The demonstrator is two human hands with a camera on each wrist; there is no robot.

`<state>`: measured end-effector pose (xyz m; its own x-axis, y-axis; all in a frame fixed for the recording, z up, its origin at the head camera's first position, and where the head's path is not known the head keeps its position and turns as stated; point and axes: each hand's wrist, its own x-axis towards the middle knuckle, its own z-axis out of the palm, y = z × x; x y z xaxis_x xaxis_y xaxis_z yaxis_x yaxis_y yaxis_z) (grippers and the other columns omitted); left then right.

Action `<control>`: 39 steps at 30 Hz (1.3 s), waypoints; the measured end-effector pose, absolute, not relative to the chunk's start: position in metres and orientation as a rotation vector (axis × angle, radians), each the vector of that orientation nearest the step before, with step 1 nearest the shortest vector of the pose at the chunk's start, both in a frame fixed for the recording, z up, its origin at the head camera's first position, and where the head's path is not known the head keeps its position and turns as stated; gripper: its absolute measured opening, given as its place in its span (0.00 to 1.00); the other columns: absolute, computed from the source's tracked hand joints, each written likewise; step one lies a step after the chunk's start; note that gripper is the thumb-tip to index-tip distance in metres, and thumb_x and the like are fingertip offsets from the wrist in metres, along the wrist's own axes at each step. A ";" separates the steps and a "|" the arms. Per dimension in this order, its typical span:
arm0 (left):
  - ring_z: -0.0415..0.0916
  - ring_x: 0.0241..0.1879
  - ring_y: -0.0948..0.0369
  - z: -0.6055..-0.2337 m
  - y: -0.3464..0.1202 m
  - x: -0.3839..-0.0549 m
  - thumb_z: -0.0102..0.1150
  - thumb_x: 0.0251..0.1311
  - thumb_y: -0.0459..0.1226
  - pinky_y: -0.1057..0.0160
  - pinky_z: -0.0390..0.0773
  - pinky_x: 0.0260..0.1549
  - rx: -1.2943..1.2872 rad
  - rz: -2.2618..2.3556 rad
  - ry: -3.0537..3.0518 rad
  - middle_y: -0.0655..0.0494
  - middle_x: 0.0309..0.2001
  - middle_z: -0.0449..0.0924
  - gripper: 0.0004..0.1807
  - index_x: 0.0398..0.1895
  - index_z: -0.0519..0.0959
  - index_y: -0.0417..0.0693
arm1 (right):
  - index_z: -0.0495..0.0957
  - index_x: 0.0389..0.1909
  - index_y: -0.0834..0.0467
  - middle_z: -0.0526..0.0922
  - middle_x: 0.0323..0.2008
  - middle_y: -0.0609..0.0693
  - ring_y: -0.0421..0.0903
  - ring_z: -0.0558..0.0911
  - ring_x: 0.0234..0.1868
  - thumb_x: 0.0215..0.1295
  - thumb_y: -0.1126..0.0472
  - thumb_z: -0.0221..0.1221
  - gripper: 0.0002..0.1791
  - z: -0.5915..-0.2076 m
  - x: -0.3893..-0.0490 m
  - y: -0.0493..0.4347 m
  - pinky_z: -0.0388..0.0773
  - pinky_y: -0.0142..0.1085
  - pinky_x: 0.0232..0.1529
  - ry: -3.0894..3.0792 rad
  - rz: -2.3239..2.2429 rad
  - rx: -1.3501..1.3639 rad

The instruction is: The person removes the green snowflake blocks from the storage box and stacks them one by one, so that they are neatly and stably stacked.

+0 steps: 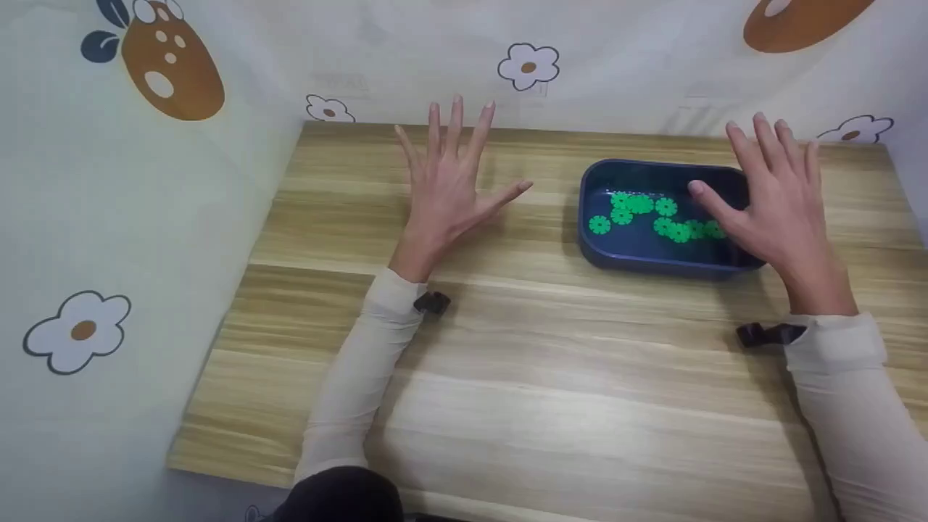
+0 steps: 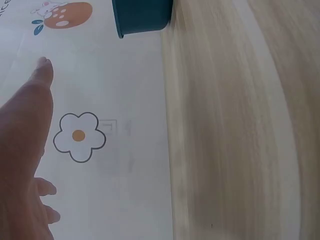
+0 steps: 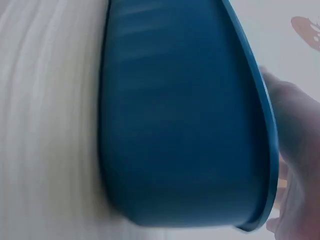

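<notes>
Spread wide, my left hand (image 1: 444,190) is held over the left part of the wooden table, holding nothing. My right hand (image 1: 783,203), fingers straight and thumb out, hovers above the right end of a dark blue rectangular bin (image 1: 652,262). Inside the bin lie several green notched discs (image 1: 665,207), flower-like in outline; the right hand hides that end. In the right wrist view the bin's side wall (image 3: 180,125) fills the middle, with the hand beyond its rim. The left wrist view shows the left thumb and a corner of the bin (image 2: 142,17).
The wood-grain table (image 1: 551,391) meets a white wall cloth (image 1: 616,80) with printed flowers and orange fruit at the back and left. Small black devices (image 1: 433,302) are strapped at both wrists. A dark rounded shape (image 1: 341,496) shows at the bottom edge.
</notes>
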<state>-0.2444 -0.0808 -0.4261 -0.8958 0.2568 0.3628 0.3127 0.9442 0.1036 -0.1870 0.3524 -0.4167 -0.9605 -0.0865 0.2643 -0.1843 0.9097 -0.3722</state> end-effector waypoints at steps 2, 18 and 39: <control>0.32 0.89 0.41 -0.426 -0.079 -0.243 0.37 0.57 0.87 0.17 0.28 0.75 -0.424 -0.241 -2.751 0.48 0.90 0.39 0.62 0.90 0.41 0.71 | 0.59 0.86 0.46 0.51 0.89 0.56 0.64 0.48 0.89 0.78 0.32 0.53 0.43 -0.421 -0.187 0.357 0.32 0.68 0.85 -2.810 0.679 0.211; 0.53 0.87 0.51 -0.426 -0.063 -0.233 0.41 0.73 0.74 0.43 0.43 0.87 -0.592 -0.531 -2.778 0.54 0.88 0.53 0.53 0.91 0.46 0.58 | 0.74 0.78 0.53 0.74 0.77 0.60 0.51 0.73 0.75 0.86 0.49 0.43 0.28 -0.446 -0.200 0.382 0.66 0.39 0.78 -2.830 1.188 -0.052; 0.68 0.79 0.61 -0.413 0.011 -0.204 0.55 0.80 0.51 0.67 0.63 0.79 -1.226 -0.971 -2.652 0.55 0.81 0.70 0.36 0.86 0.62 0.55 | 0.77 0.76 0.45 0.77 0.77 0.47 0.34 0.71 0.74 0.87 0.53 0.45 0.25 -0.451 -0.203 0.388 0.61 0.34 0.82 -2.734 1.420 -0.164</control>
<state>-0.2036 0.0114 -0.4134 -0.6811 0.6654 0.3053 0.7052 0.4842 0.5179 -0.2031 0.3877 -0.4507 -0.9927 0.1205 0.0014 0.0682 0.5710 -0.8181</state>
